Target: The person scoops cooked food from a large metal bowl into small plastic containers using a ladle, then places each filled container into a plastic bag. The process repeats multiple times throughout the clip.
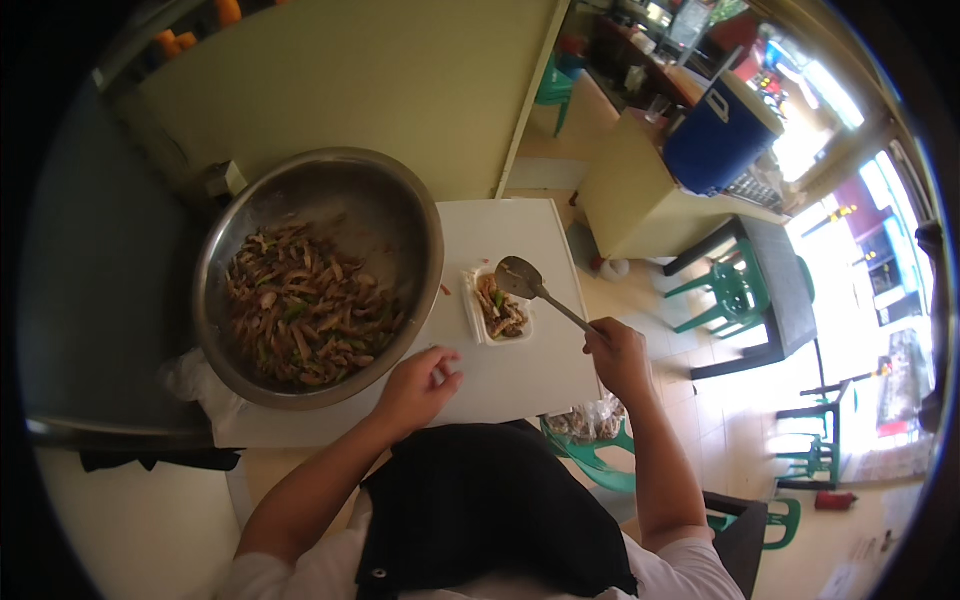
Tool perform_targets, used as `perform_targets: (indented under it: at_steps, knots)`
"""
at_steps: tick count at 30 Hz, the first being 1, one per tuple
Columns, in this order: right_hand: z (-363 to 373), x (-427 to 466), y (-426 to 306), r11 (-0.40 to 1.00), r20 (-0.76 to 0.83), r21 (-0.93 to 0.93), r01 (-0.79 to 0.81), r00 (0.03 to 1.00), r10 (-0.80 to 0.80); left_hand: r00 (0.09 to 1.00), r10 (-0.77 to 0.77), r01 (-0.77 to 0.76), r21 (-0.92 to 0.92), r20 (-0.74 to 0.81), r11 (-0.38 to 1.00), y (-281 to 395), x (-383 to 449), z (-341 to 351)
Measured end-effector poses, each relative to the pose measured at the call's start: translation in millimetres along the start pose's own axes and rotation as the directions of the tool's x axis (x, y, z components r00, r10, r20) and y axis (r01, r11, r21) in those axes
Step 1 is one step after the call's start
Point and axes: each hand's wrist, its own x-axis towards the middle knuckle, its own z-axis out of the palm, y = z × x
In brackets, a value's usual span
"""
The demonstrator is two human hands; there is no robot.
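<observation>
My right hand [619,355] grips the handle of a metal serving spoon [519,277]. The spoon's bowl hangs over the upper right part of a small white plastic food container [480,330]. Strips of cooked meat with a piece of green vegetable [501,309] fill much of that container. With its fingers loosely curled and apart, my left hand [421,388] holds nothing and is beside the rim of a large steel basin [379,187]. Inside the basin lies a heap of sliced meat mixed with green pieces [304,307].
The white table [517,225] meets a pale partition wall [360,75]. A plastic bag [195,379] lies by the basin at left. Beside the table's front edge, a green chair [600,461] holds a filled clear bag [589,420]. Beyond stand a blue cooler [709,142] and a dark table [787,300].
</observation>
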Motion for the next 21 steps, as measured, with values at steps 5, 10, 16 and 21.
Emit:
perform_targets:
  at_steps: [5,10,16,21]
  knots:
    - [-2,3,34,0.949,0.105,0.291,-0.122,0.990,0.095,0.951,0.033,0.102,0.411,-0.308,0.906,-75,109,55]
    - [-13,2,63,0.880,0.158,0.451,-0.149,0.984,0.086,0.943,-0.071,0.281,0.661,-0.326,0.695,-99,163,56]
    - [-33,3,90,0.795,0.237,0.575,-0.190,0.970,0.061,0.919,-0.206,0.391,0.705,-0.337,0.591,-77,156,58]
    - [-37,7,94,0.759,0.295,0.611,-0.227,0.954,0.048,0.922,-0.268,0.385,0.749,-0.280,0.539,-66,145,52]
